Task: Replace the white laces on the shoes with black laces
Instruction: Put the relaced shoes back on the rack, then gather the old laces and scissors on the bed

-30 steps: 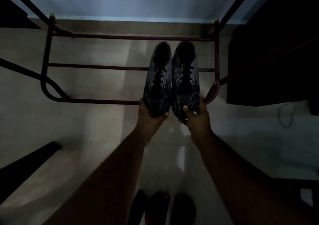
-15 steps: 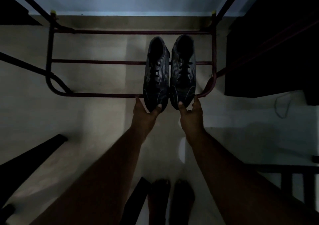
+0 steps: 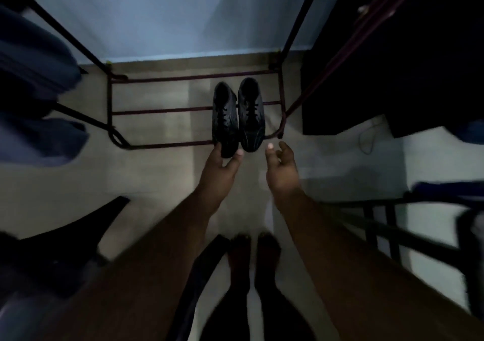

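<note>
A: Where are the shoes rn?

B: Both on the low metal rack (image 3: 162,145), side by side, toes toward the person. Left shoe (image 3: 224,120) and right shoe (image 3: 251,115) are touching or nearly so, resting across the rack's bars near its right end.

A: Laces?

B: Dark laces (image 3: 224,112) on both (light's dim and blurry, so can't vouch for the exact colour).

A: Hands?

B: Left hand (image 3: 218,169) is at the toe of the left shoe, fingers and thumb spread either side of the tip. Looks like light contact, not a firm grip; fingers fairly straight. Right hand (image 3: 281,167) is just beside the right shoe's toe, clear of it, fingers loosely curled, thumb up, holding nothing.

A: Anything else around?

B: Pale floor (image 3: 157,183), light blue wall (image 3: 162,13) behind the rack. Person's bare feet (image 3: 252,251) at the bottom btw. A dark cabinet (image 3: 392,65) on the right, a thin cord (image 3: 366,136) on the floor by it, blurred bluish cloth (image 3: 34,78) at far left.
</note>
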`<state>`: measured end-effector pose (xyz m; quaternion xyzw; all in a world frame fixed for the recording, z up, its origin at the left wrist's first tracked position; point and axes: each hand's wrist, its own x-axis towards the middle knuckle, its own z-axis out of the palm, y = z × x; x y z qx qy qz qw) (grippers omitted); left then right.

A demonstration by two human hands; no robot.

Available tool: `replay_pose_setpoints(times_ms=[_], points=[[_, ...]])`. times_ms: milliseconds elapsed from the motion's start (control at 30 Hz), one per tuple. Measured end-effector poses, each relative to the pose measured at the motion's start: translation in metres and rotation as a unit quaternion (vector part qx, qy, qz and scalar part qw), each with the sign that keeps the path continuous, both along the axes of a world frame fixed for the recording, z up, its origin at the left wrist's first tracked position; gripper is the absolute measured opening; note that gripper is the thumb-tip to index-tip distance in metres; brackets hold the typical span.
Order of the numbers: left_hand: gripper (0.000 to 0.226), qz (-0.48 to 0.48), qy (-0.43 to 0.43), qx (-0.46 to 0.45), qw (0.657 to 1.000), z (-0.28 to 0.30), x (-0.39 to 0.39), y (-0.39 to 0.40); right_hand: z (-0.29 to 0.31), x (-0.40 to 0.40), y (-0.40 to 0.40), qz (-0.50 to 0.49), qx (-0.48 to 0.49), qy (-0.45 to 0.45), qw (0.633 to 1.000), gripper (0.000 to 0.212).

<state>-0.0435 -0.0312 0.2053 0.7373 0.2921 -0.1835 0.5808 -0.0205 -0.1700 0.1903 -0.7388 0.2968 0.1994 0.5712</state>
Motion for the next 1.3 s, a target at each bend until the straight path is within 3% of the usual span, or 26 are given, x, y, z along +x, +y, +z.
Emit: replay_pose_setpoints(times_ms=[267, 500, 800, 1033, 1300], points=[[0.086, -0.081, 0.019, -0.013, 0.996, 0.190, -0.043, -0.029, 0.201, -0.076, -0.045, 0.024, 0.007, 0.010, 1.000, 0.056], [0.079, -0.181, 0.002, -0.033, 0.983, 0.307, -0.107, -0.091, 0.318, -0.171, -0.120, -0.082, 0.016, -0.041, 0.996, 0.049], [0.070, -0.369, -0.028, -0.028, 0.929, 0.352, -0.172, -0.222, 0.367, -0.305, -0.236, -0.292, 0.032, -0.096, 0.951, 0.049], [0.066, -0.520, -0.118, 0.034, 0.846, 0.370, -0.272, -0.344, 0.379, -0.447, -0.334, -0.424, 0.029, -0.129, 0.896, 0.047], [0.071, -0.654, -0.145, 0.041, 0.742, 0.384, -0.390, -0.455, 0.373, -0.602, -0.409, -0.541, 0.029, -0.122, 0.831, 0.051]])
